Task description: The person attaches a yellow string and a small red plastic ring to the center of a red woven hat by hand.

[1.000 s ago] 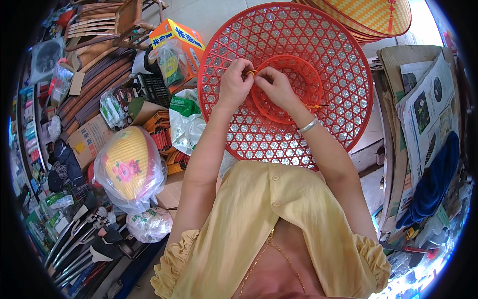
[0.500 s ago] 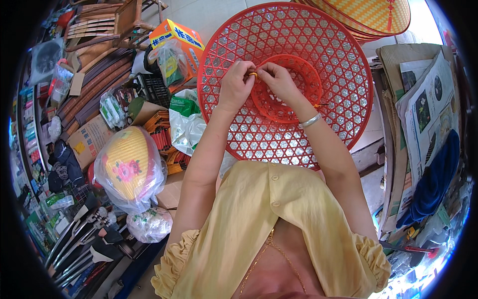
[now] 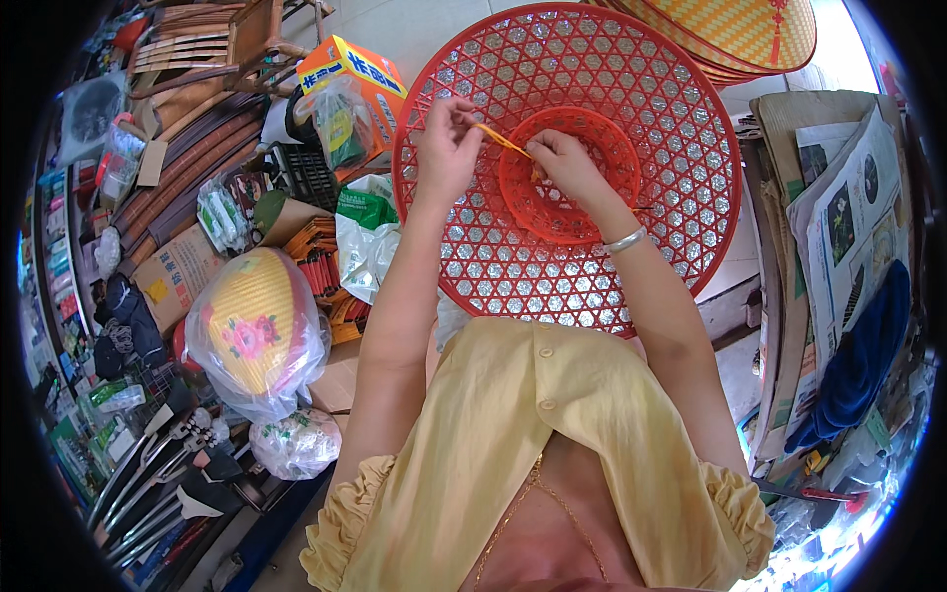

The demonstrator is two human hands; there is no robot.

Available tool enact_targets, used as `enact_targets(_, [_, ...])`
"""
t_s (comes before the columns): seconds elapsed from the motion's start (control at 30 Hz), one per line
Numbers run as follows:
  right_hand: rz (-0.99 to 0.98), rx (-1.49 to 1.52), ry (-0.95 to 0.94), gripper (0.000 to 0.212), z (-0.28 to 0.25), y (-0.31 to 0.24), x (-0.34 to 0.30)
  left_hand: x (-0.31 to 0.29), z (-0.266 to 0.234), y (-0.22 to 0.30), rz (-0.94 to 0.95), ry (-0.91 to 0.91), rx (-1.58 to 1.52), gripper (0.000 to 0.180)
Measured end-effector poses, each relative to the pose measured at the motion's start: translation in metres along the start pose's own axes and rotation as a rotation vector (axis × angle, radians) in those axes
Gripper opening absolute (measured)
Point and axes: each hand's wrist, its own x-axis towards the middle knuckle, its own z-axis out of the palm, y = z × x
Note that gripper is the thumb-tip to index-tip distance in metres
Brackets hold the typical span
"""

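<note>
A large, round red lattice-woven hat [image 3: 681, 187] lies in front of me, its silvery lining showing through the hexagonal gaps. In its middle stands a smaller red openwork ring [image 3: 619, 212]. A yellow-orange cord [image 3: 504, 140] is stretched between my two hands over the ring's left edge. My left hand [image 3: 450, 143] pinches the cord's upper left end with the fingertips. My right hand [image 3: 567, 168], a silver bangle on its wrist, is closed on the cord above the ring. A bit of cord hangs below the right fingers; where it is fastened is hidden.
Stacked yellow woven hats [image 3: 730, 35] stand at the far right. An orange box [image 3: 380, 94], plastic bags and a bagged flowered hat [image 3: 261, 321] crowd the left. Cardboard and newspapers [image 3: 848, 217] lean at the right, beside dark blue cloth [image 3: 863, 365].
My hands were close together at the ring's left edge. My left hand has moved left and slightly up, my right hand right and down, with the cord now drawn out between them.
</note>
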Motion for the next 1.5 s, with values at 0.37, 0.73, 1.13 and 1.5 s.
enact_targets(0.37, [0.197,0.209,-0.079,0.021,-0.008,-0.019,-0.008,-0.007,0.018,0.004,-0.164,-0.072,-0.036,0.045])
enact_targets(0.73, [0.24,0.162,-0.133,0.027,-0.011,-0.026,-0.01,-0.015,0.02,0.007,-0.11,-0.083,0.191,0.011])
enact_targets(1.13, [-0.19,0.205,0.151,0.02,-0.01,-0.015,0.0,-0.016,0.018,0.002,-0.097,-0.118,0.186,0.019])
enact_targets(1.5, [-0.441,-0.788,0.419,0.023,0.02,0.006,-0.011,-0.014,0.019,0.003,-0.077,-0.116,0.203,0.019])
